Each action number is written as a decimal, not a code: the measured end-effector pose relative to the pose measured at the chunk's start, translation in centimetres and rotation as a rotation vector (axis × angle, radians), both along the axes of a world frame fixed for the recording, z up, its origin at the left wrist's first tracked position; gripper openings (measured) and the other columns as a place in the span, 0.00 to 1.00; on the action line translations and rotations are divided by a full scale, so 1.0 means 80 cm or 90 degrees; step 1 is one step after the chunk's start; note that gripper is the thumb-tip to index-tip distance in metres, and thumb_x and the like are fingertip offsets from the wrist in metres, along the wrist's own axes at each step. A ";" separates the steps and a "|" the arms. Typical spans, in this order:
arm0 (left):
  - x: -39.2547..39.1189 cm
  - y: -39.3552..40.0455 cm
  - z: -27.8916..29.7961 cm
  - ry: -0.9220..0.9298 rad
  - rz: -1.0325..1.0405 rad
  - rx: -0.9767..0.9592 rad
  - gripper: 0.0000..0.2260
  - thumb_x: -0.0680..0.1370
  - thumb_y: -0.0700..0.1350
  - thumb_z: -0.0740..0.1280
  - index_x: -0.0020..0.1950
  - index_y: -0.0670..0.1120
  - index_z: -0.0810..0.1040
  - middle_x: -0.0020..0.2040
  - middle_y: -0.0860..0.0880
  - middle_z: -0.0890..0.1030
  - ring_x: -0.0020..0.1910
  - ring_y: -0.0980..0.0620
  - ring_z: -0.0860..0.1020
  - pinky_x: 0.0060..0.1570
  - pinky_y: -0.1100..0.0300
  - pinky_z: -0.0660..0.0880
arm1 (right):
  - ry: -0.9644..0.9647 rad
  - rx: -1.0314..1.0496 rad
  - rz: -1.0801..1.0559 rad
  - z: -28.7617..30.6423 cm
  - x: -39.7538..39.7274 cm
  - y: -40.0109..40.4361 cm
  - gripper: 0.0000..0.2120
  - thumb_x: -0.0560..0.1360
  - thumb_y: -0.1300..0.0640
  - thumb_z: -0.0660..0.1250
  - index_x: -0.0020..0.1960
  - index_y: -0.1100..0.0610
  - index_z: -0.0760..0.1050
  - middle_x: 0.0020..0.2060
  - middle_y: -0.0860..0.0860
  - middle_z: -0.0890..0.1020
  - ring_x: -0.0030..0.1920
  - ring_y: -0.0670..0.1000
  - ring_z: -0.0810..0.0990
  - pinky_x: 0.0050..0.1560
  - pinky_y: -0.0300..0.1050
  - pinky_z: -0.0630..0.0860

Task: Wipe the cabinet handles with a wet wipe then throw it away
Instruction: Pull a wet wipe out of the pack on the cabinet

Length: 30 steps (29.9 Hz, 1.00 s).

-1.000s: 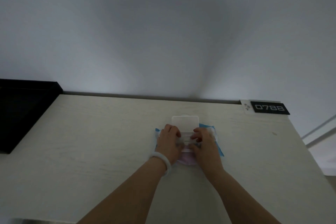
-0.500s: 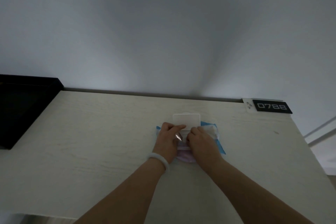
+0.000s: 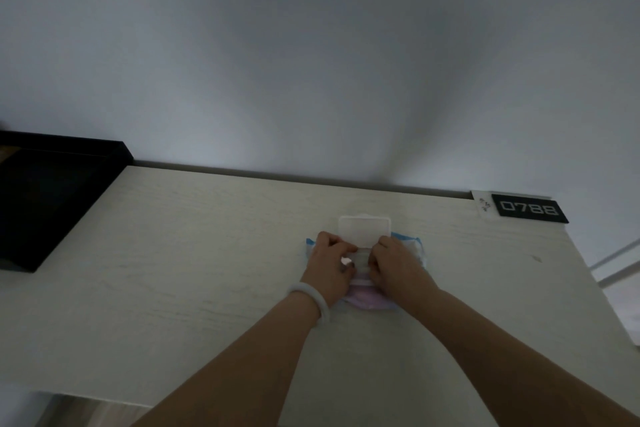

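Both hands, left hand [image 3: 330,265] and right hand [image 3: 394,265], are curling their fingers over the wet wipe pack [image 3: 363,300] lying on the table [image 3: 207,270], its lid [image 3: 364,231] standing open. Risk: several wipes pulling out together.

A pale wood-grain tabletop [image 3: 194,263] runs up to a plain grey-white wall [image 3: 311,62], dimly lit. Far left of the grip sits a black tray [image 3: 45,204]; up right, a black plate [image 3: 529,209] reads 0788.
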<state>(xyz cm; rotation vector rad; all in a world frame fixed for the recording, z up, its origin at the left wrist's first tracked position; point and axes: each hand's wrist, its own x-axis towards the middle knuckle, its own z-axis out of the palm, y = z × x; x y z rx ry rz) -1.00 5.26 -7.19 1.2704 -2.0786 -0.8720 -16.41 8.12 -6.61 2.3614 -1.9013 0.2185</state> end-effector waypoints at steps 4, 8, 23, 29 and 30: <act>0.000 0.001 -0.001 -0.004 0.003 0.004 0.13 0.74 0.37 0.68 0.58 0.42 0.79 0.57 0.46 0.69 0.47 0.54 0.70 0.54 0.67 0.70 | 0.081 0.019 0.067 0.004 0.002 0.009 0.15 0.48 0.60 0.81 0.29 0.56 0.77 0.28 0.53 0.77 0.31 0.52 0.77 0.32 0.39 0.75; -0.001 0.000 0.000 -0.011 0.008 0.008 0.14 0.73 0.37 0.69 0.58 0.42 0.78 0.58 0.46 0.69 0.48 0.55 0.70 0.59 0.62 0.72 | 0.104 -0.011 0.109 0.013 0.013 0.016 0.15 0.52 0.57 0.82 0.31 0.59 0.77 0.29 0.55 0.77 0.31 0.53 0.77 0.28 0.41 0.75; -0.001 -0.002 -0.006 0.010 -0.004 -0.007 0.14 0.73 0.38 0.71 0.58 0.41 0.79 0.57 0.45 0.69 0.47 0.55 0.71 0.56 0.69 0.70 | 0.183 0.057 0.135 0.019 0.011 0.008 0.15 0.49 0.60 0.82 0.30 0.59 0.78 0.28 0.55 0.77 0.30 0.54 0.76 0.27 0.40 0.76; -0.001 -0.004 -0.004 0.001 -0.018 0.000 0.15 0.72 0.36 0.71 0.59 0.41 0.79 0.57 0.44 0.69 0.45 0.55 0.70 0.53 0.70 0.70 | 0.132 0.120 0.108 0.044 0.015 -0.015 0.12 0.58 0.57 0.80 0.34 0.61 0.79 0.34 0.56 0.81 0.37 0.53 0.79 0.39 0.38 0.74; -0.001 -0.005 -0.004 0.000 -0.017 0.007 0.16 0.72 0.36 0.70 0.59 0.40 0.78 0.58 0.43 0.69 0.45 0.55 0.70 0.53 0.69 0.70 | 0.096 0.139 0.092 0.046 0.012 -0.015 0.12 0.62 0.55 0.78 0.36 0.62 0.79 0.37 0.57 0.81 0.40 0.53 0.80 0.42 0.39 0.73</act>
